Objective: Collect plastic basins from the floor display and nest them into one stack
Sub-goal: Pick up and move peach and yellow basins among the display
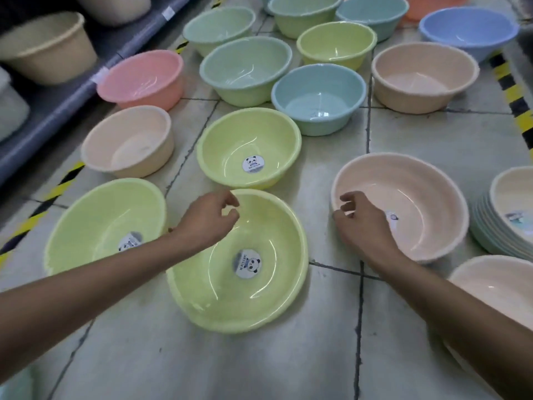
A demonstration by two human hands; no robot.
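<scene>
Basins (251,145) crowd floor (450,145); left hand (206,222) over green basin (239,310).

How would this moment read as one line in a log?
left hand: over near yellow-green basin rim, open | right hand: at peach basin rim, open | stack: far right

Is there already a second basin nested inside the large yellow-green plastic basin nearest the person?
No, the large yellow-green plastic basin holds only a round panda sticker.

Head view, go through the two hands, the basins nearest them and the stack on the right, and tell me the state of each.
Left hand: open, fingers curled over the far rim, gripping nothing.
Right hand: open at the peach basin's near rim.
Yellow-green basin: upright, empty, single.
Peach basin: upright, empty, single.
Stack: nested, upright.
</scene>
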